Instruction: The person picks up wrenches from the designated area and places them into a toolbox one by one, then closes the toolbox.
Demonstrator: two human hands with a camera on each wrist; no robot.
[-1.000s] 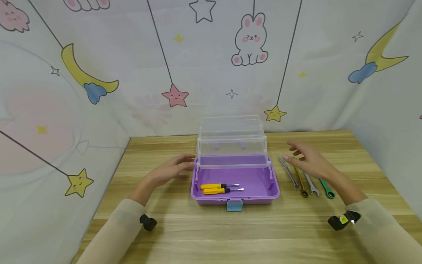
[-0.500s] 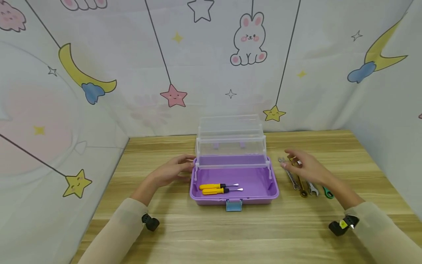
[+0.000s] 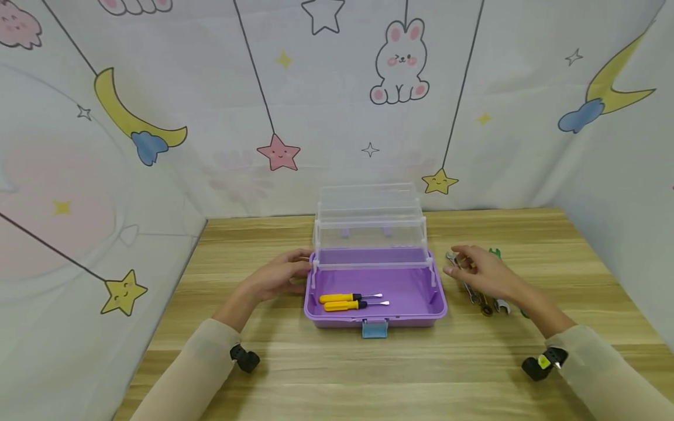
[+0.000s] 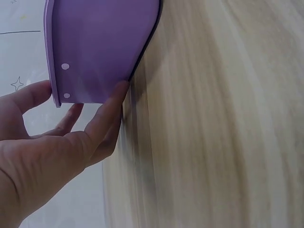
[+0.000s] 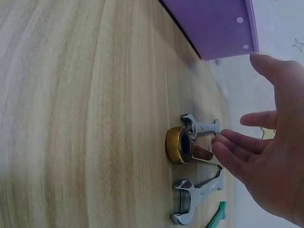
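Note:
A purple toolbox (image 3: 376, 280) with its clear lid raised stands mid-table. Two yellow-handled screwdrivers (image 3: 344, 305) lie inside it, at the left. My left hand (image 3: 279, 275) rests on the toolbox's left end; in the left wrist view its fingers (image 4: 107, 111) lie loosely along the purple wall. To the right, my right hand (image 3: 484, 272) hovers over a row of wrenches, fingers loosely bent and holding nothing. Under it lie a silver wrench (image 5: 202, 127), a gold ratchet wrench (image 5: 179, 146), another silver wrench (image 5: 187, 204) and a green wrench (image 5: 218, 216). The hand partly hides them in the head view.
A wooden table (image 3: 358, 374) bears everything. Patterned white cloth (image 3: 337, 105) hangs behind it and at both sides. The toolbox's raised clear lid (image 3: 371, 222) stands close to the back cloth. A blue latch (image 3: 374, 329) hangs at the toolbox's front.
My right hand has come down and a little to the left over the wrenches, so the green wrench's far end shows again. My left hand stays at the toolbox's left end.

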